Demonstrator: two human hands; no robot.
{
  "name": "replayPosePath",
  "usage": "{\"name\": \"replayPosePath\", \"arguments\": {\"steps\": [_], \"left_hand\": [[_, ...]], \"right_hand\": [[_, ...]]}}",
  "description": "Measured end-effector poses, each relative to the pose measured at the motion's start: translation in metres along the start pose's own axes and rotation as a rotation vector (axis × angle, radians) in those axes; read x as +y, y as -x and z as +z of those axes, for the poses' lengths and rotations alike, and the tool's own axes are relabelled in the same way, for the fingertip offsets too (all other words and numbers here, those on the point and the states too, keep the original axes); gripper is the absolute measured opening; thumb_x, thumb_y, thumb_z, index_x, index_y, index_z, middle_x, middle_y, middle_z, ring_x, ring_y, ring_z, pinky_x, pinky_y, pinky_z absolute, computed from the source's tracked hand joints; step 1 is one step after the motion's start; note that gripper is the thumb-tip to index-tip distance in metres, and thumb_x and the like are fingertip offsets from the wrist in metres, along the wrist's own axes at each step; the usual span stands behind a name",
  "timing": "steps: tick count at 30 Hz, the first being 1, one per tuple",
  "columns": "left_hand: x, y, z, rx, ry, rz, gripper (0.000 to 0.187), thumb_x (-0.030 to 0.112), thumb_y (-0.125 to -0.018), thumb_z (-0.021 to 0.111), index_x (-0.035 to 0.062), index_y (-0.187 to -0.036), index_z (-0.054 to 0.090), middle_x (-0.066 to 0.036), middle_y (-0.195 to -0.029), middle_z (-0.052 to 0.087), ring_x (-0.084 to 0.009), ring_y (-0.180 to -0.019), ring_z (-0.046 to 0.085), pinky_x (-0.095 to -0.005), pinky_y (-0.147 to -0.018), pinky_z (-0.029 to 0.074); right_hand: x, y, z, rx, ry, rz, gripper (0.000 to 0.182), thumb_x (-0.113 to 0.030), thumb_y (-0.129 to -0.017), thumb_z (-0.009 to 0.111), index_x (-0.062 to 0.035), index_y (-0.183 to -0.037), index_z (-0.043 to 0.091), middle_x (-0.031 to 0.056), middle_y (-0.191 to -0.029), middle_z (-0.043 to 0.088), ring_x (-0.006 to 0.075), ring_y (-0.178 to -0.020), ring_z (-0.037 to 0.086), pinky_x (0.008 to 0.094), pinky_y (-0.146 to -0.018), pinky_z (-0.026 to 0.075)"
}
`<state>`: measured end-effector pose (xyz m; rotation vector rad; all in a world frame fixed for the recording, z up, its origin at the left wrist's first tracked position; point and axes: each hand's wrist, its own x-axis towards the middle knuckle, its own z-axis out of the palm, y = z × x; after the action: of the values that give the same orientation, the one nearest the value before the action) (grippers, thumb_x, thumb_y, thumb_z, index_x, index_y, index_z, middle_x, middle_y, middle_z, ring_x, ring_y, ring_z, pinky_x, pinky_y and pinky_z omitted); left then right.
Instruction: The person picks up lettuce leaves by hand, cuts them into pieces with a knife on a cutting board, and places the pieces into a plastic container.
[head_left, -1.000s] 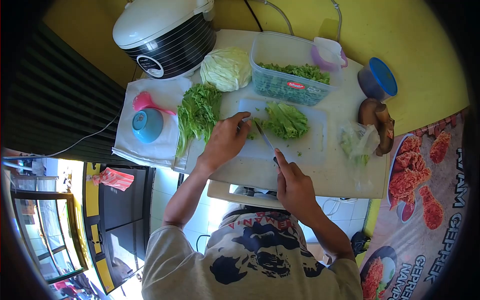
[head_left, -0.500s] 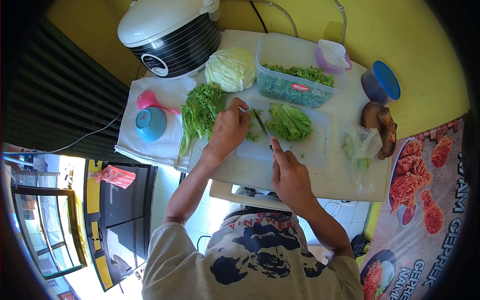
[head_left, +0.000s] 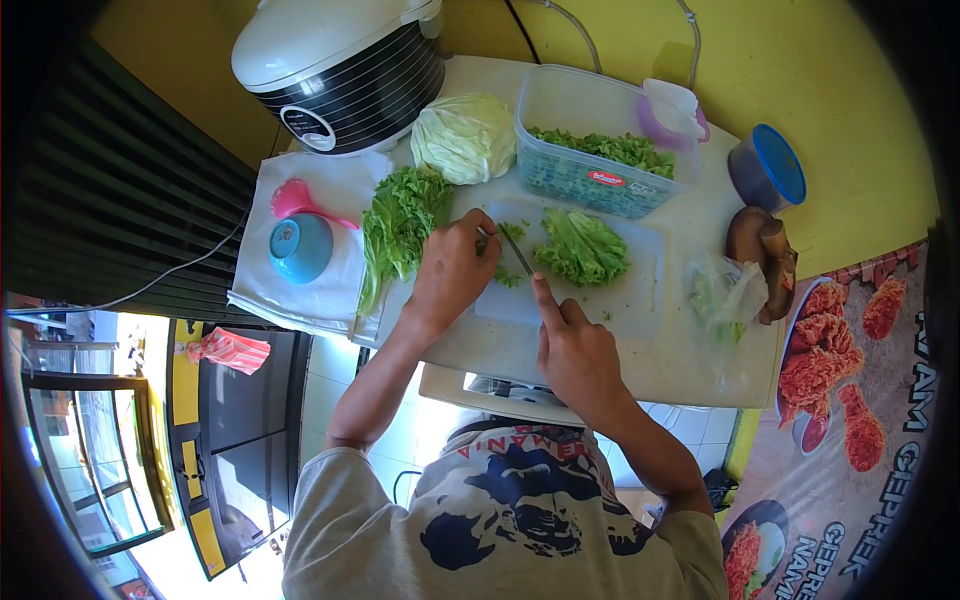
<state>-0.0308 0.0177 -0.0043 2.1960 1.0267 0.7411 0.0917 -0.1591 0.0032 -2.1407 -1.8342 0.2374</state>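
My right hand (head_left: 580, 355) is wrapped round the handle of a knife (head_left: 517, 250), its forefinger stretched along the top. The blade points up and left, over the white cutting board (head_left: 640, 275). Just left of the blade, my left hand (head_left: 455, 270) is closed in a pinch at the board's edge; what its fingertips hold is hidden. Small green lettuce scraps (head_left: 507, 276) lie near the blade. A lettuce piece (head_left: 583, 247) rests on the board right of the knife. Beside my left hand lies a bunch of leaf lettuce (head_left: 405, 215).
Behind the board stand a clear plastic container (head_left: 560, 185) of cut greens and a cabbage (head_left: 463, 140). A rice cooker (head_left: 350, 90) is at the back left, above a blue bowl (head_left: 300, 248) and pink ladle (head_left: 295, 198). A plastic bag (head_left: 720, 295) and blue-lidded tub (head_left: 768, 168) sit right.
The knife and my right hand have shifted slightly left and its blade has tilted a little. My left hand has moved slightly down. The view has shifted a little.
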Motion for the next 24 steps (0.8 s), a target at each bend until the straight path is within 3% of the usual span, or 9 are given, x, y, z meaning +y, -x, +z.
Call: {"name": "replayPosePath", "arguments": {"steps": [10,13,24], "left_hand": [[-0.003,0.002,0.005,0.04,0.018,0.006,0.014,0.009,-0.088,0.072,-0.0019,-0.097,0.071,-0.019,-0.075,0.071,-0.0326,-0.064,0.071,-0.0409,-0.062,0.054],[0.0,0.002,0.004,0.055,0.032,0.016,0.01,0.004,-0.088,0.071,-0.0042,-0.093,0.067,-0.025,-0.079,0.071,-0.043,-0.073,0.07,-0.0485,-0.07,0.056],[0.005,0.007,-0.006,-0.008,0.117,-0.012,0.014,0.007,-0.09,0.071,-0.0055,-0.098,0.07,-0.024,-0.083,0.074,-0.0377,-0.068,0.072,-0.0431,-0.068,0.057]], "right_hand": [[0.0,-0.014,0.007,0.044,0.028,-0.049,0.076,-0.008,-0.085,0.067,-0.0032,-0.157,0.043,0.0155,-0.093,0.064,0.0319,-0.057,0.068,0.0424,-0.053,0.059],[0.002,0.001,0.007,0.027,0.015,-0.049,0.076,-0.008,-0.085,0.067,-0.0035,-0.157,0.043,0.0156,-0.092,0.064,0.0317,-0.056,0.068,0.0426,-0.053,0.059],[0.014,0.005,0.01,0.206,-0.12,-0.05,0.074,-0.006,-0.09,0.065,-0.0069,-0.16,0.039,0.0133,-0.084,0.061,0.0315,-0.053,0.063,0.0435,-0.051,0.056]]}}
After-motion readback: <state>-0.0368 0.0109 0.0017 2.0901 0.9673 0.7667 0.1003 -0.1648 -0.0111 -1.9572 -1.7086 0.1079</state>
